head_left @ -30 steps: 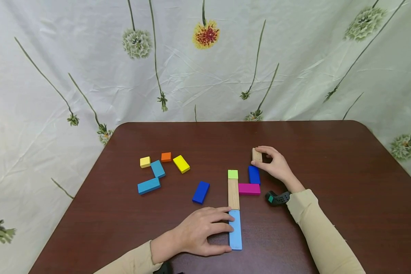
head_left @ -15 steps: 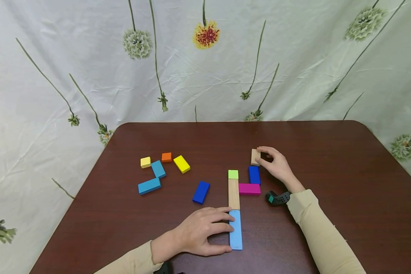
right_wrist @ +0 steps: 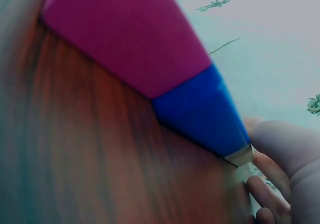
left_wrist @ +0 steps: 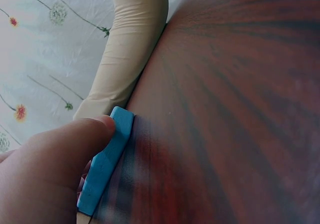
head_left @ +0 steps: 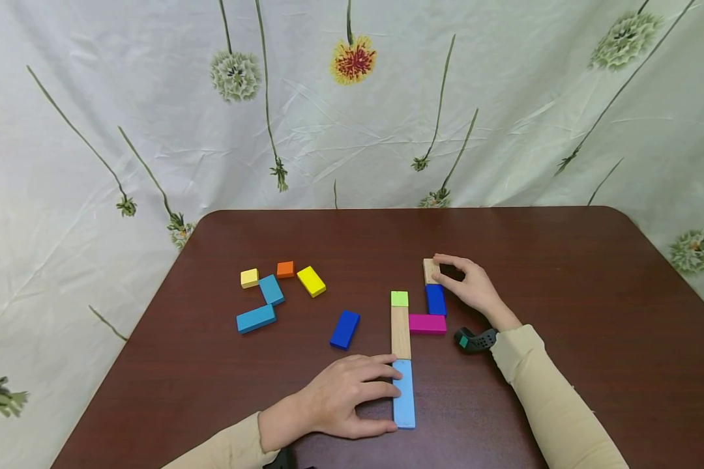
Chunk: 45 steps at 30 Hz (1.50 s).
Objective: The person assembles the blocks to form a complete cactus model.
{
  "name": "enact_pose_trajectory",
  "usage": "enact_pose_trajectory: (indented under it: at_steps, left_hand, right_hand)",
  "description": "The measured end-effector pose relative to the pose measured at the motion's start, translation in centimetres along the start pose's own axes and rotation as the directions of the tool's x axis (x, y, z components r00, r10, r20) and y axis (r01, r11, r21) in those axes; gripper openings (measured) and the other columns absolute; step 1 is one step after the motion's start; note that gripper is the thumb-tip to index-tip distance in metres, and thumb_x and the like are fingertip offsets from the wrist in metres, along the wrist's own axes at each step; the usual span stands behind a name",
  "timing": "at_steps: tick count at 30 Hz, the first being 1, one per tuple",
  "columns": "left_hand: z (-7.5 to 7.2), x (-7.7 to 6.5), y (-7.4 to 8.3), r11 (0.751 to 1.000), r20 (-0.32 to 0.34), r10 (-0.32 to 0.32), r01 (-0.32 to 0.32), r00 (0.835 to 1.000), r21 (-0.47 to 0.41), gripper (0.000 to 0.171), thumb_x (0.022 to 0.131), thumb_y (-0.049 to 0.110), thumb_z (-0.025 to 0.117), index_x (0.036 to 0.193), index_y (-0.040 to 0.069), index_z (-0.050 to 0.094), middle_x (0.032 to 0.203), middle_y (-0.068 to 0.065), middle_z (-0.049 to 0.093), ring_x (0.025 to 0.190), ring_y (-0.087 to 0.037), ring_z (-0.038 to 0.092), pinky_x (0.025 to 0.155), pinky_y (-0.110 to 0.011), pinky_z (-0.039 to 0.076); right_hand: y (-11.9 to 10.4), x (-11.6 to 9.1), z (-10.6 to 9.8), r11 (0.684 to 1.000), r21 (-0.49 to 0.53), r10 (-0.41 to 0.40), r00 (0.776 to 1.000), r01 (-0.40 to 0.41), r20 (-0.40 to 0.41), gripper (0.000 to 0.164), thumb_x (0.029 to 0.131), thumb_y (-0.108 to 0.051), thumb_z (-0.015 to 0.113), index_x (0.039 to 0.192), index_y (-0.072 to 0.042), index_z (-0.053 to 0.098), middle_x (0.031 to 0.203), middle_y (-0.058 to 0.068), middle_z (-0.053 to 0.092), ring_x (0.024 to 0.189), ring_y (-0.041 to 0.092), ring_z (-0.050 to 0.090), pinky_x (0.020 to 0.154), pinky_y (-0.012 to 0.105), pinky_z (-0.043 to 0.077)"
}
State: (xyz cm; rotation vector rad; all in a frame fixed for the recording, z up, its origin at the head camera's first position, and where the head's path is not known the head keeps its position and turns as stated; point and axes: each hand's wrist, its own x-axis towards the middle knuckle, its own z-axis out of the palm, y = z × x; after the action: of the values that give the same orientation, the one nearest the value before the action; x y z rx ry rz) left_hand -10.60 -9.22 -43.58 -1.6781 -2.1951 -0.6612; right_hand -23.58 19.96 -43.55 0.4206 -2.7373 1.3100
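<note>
My left hand (head_left: 346, 394) lies with spread fingers against a long light blue block (head_left: 405, 404). Its thumb (left_wrist: 100, 126) touches the block's near end in the left wrist view. A plain wooden block (head_left: 400, 332) continues from it, ending in a small green block (head_left: 399, 298). To the right, my right hand (head_left: 472, 280) holds a short wooden block (head_left: 429, 271) between thumb and index finger. That block meets the far end of a blue block (head_left: 436, 299), which joins a magenta block (head_left: 427, 324). The right wrist view shows the magenta block (right_wrist: 130, 38) close up.
Left of the row lie loose blocks: a dark blue block (head_left: 345, 329), a yellow block (head_left: 311, 281), an orange block (head_left: 285, 269), a pale yellow block (head_left: 249, 278) and two light blue ones. The brown table (head_left: 516, 241) ends at a flowered cloth (head_left: 387, 130).
The short wooden block has slid left and nearer, against the blue block's end, with my right hand moving along. My left hand stays in place.
</note>
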Motion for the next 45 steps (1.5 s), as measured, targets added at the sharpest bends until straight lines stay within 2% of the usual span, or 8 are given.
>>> enact_pose_trajectory:
  at_steps: [14,21,26,30,33,36,41,45]
  left_hand:
    - [-0.1,0.0,0.1,1.0,-0.006,0.002,-0.002,1.0,0.017,0.033,0.084,0.047,0.065,0.104,0.02,0.068,0.119,0.004,0.06,0.124,-0.016,0.048,0.096,-0.03,0.042]
    - [0.0,-0.1,0.1,1.0,-0.022,0.009,-0.009,1.0,0.025,0.04,0.082,0.049,0.066,0.109,0.02,0.068,0.124,0.002,0.058,0.125,-0.015,0.046,0.097,-0.03,0.042]
    - [-0.2,0.1,-0.1,0.998,-0.109,0.048,-0.044,0.993,0.04,0.05,0.078,0.05,0.07,0.115,0.016,0.066,0.127,-0.002,0.057,0.121,-0.018,0.051,0.098,-0.032,0.041]
    - [-0.7,0.1,-1.0,0.997,-0.222,0.049,-0.036,0.974,0.062,0.05,0.078,0.044,0.072,0.115,0.012,0.067,0.122,-0.006,0.061,0.116,-0.023,0.055,0.097,-0.036,0.042]
    - [-1.1,-0.3,-1.8,0.999,-0.283,-0.025,0.036,0.959,0.033,0.047,0.079,0.04,0.072,0.114,0.01,0.067,0.12,-0.007,0.061,0.115,-0.026,0.055,0.096,-0.038,0.042]
    - [-1.4,-0.8,-2.5,0.99,-0.298,-0.138,0.138,0.945,-0.021,0.047,0.081,0.04,0.07,0.116,0.01,0.065,0.123,-0.008,0.059,0.117,-0.028,0.052,0.097,-0.041,0.041]
    - [-1.8,-1.6,-3.6,0.951,-0.269,-0.309,0.289,0.912,-0.112,0.053,0.082,0.042,0.069,0.123,0.009,0.061,0.133,-0.007,0.052,0.125,-0.028,0.045,0.1,-0.046,0.037]
    - [-1.9,-1.9,-4.1,0.911,-0.251,-0.405,0.365,0.879,-0.19,0.057,0.08,0.037,0.073,0.128,0.01,0.057,0.137,-0.01,0.047,0.127,-0.024,0.041,0.098,-0.045,0.039]
  right_hand:
    - [-0.2,-0.2,-0.1,0.999,0.028,0.017,1.0,-0.018,0.009,0.047,0.089,-0.032,0.065,0.13,-0.01,0.057,0.136,0.009,0.051,0.127,0.03,0.041,0.103,0.052,0.03]
    - [-0.3,-0.9,0.2,0.997,0.081,0.013,0.993,-0.004,-0.119,0.043,0.091,-0.029,0.063,0.128,-0.007,0.056,0.131,0.011,0.053,0.114,0.03,0.049,0.095,0.048,0.039]
    - [-0.7,-1.7,0.6,0.993,0.098,-0.04,0.971,0.065,-0.235,0.037,0.092,-0.024,0.061,0.123,-0.004,0.059,0.128,0.011,0.053,0.113,0.028,0.049,0.094,0.047,0.038]
    - [-1.4,-2.6,1.0,0.987,0.082,-0.108,0.946,0.139,-0.306,0.033,0.09,-0.016,0.064,0.119,-0.001,0.061,0.125,0.011,0.055,0.112,0.027,0.051,0.094,0.047,0.04]
    - [-1.9,-3.3,1.3,0.984,0.05,-0.146,0.933,0.172,-0.328,0.031,0.088,-0.012,0.066,0.117,-0.002,0.062,0.123,0.009,0.056,0.111,0.024,0.052,0.093,0.045,0.041]
    - [-2.3,-4.2,1.6,0.98,0.029,-0.175,0.926,0.196,-0.335,0.031,0.086,-0.011,0.068,0.115,-0.003,0.064,0.122,0.007,0.057,0.11,0.021,0.052,0.091,0.039,0.041]
    - [-3.2,-5.7,2.0,0.967,0.015,-0.235,0.915,0.254,-0.327,0.033,0.082,-0.006,0.071,0.115,-0.004,0.064,0.12,0.005,0.057,0.108,0.018,0.053,0.089,0.026,0.04]
    - [-4.0,-7.0,2.5,0.953,0.018,-0.283,0.911,0.302,-0.298,0.039,0.077,0.0,0.074,0.115,-0.003,0.063,0.12,0.008,0.057,0.106,0.019,0.053,0.09,0.022,0.04]
